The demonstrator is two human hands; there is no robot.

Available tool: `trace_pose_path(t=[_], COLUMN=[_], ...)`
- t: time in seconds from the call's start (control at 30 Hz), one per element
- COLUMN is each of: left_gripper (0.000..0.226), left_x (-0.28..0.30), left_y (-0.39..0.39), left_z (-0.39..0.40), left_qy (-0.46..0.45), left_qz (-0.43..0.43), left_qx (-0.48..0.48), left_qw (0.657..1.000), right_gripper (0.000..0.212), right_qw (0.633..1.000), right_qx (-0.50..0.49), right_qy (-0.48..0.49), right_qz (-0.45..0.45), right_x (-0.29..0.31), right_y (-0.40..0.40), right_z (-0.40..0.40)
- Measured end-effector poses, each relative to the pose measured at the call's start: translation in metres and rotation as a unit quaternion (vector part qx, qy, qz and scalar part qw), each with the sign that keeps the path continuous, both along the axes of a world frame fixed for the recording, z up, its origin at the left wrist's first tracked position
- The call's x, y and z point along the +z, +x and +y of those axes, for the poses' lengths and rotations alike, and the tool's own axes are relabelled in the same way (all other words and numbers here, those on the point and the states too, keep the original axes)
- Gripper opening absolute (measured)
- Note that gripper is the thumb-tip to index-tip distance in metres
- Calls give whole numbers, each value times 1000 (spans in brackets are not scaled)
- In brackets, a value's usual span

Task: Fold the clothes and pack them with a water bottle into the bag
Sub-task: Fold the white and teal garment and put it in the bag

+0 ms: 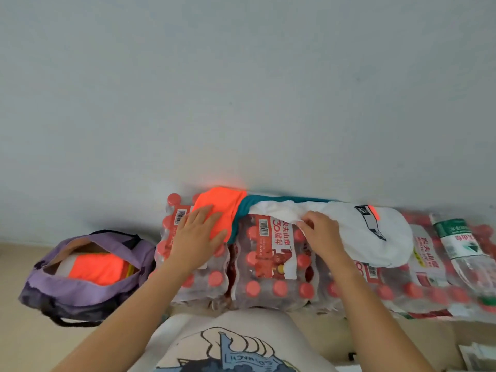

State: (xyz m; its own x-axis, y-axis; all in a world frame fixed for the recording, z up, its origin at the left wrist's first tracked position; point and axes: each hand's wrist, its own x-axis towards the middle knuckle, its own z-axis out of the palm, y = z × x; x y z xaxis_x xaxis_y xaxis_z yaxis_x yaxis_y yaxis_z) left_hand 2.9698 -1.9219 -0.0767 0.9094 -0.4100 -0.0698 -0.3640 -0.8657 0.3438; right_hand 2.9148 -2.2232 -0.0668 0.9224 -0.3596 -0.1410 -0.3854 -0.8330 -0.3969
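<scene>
A white garment (362,232) with an orange end (222,208) and a teal band lies stretched along the top of shrink-wrapped packs of red-capped water bottles (271,264) against the wall. Left hand (200,233) rests flat on the orange end, fingers straight and spread. Right hand (319,228) pinches a fold of the white fabric — fingers curled round it. A purple bag (80,288) sits on the floor to the left, unzipped, with orange folded clothing (99,267) inside. One single bottle with a green label (461,245) lies on the packs at far right
</scene>
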Motion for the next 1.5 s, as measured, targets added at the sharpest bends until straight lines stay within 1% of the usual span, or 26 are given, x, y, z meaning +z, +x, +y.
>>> trace_pose_path(t=[0.03, 0.1, 0.13, 0.2, 0.27, 0.33, 0.4, 0.47, 0.53, 0.6, 0.63, 0.7, 0.73, 0.77, 0.83, 0.87, 0.9, 0.97, 1.07, 1.13, 1.17, 1.23, 1.3, 1.37, 1.43, 1.5], left_gripper=[57, 47, 41, 32, 31, 36, 33, 37, 38, 29, 26, 26, 28, 29, 27, 27, 28, 24, 9, 28, 43, 69, 81, 77, 67, 45], left_x=[7, 23, 33, 50, 61, 57, 41, 25, 12, 9, 11, 20, 25, 31, 46, 52, 55, 54, 44, 37, 32, 26, 21, 18, 16, 13], left_y=[1, 5, 6, 4, -4, -9, -12, -15, -17, -17, -15, -13, -11, -11, -14, -17, -19, -18, -7, 2, 7, 15, 20, 26, 28, 26], left_z=[-2, -13, -22, -47, -75, -96, -103, -96, -87, -82, -82, -84, -83, -81, -74, -71, -67, -61, -48, -38, -34, -32, -36, -42, -48, -52], left_qy=[-23, -115, -173, -265, -301, -270, -198, -119, -102, -124, -133, -131, -129, -141, -189, -197, -203, -233, -258, -243, -236, -201, -137, -158, -183, -123], left_qz=[19, 50, 56, 63, 103, 121, 92, 56, 52, 66, 78, 111, 149, 213, 387, 441, 455, 387, 168, 76, 61, 87, 103, 120, 161, 149], left_qx=[28, 70, 67, 8, -66, -104, -95, -81, -84, -66, -49, -28, -30, -44, -93, -111, -111, -39, 134, 185, 188, 177, 160, 167, 176, 146], left_qw=[999, 990, 981, 962, 946, 950, 971, 988, 990, 988, 987, 985, 980, 966, 898, 869, 860, 891, 942, 949, 951, 960, 972, 966, 954, 970], right_gripper=[16, 14, 13, 10, 9, 7, 8, 8, 33, 48, 50, 47, 46, 44, 40, 40, 42, 46, 35, 34, 30, 22, 20, 22, 22, 22], right_qw=[1000, 992, 980, 948, 916, 905, 928, 966, 986, 994, 993, 977, 974, 980, 987, 984, 981, 980, 981, 975, 972, 975, 976, 980, 988, 989], right_qx=[10, 30, 44, 83, 112, 98, 63, 24, 23, 32, 25, -9, -13, -3, 30, 53, 78, 130, 162, 139, 128, 136, 139, 115, 49, -28], right_qy=[21, 122, 190, 306, 383, 414, 366, 257, 164, 106, 115, 209, 224, 199, 137, 135, 143, 143, 105, 171, 194, 175, 164, 163, 143, 121], right_qz=[-10, -31, -33, -31, -35, -23, -15, -15, -13, -2, 7, 25, 16, -10, -82, -104, -105, -54, -1, 16, 29, 35, 29, 9, -30, -81], right_x=[4, 15, 22, 35, 44, 46, 41, 31, 21, 12, 11, 14, 15, 16, 18, 21, 22, 25, 22, 17, 14, 10, 8, 10, 13, 18], right_y=[0, -4, -8, -17, -26, -33, -41, -54, -69, -80, -81, -74, -68, -61, -46, -39, -33, -24, -20, -25, -28, -33, -35, -35, -37, -43], right_z=[2, 11, 18, 36, 49, 47, 30, 4, -16, -25, -26, -18, -12, -6, 5, 10, 14, 20, 28, 30, 30, 30, 26, 18, 4, -11])
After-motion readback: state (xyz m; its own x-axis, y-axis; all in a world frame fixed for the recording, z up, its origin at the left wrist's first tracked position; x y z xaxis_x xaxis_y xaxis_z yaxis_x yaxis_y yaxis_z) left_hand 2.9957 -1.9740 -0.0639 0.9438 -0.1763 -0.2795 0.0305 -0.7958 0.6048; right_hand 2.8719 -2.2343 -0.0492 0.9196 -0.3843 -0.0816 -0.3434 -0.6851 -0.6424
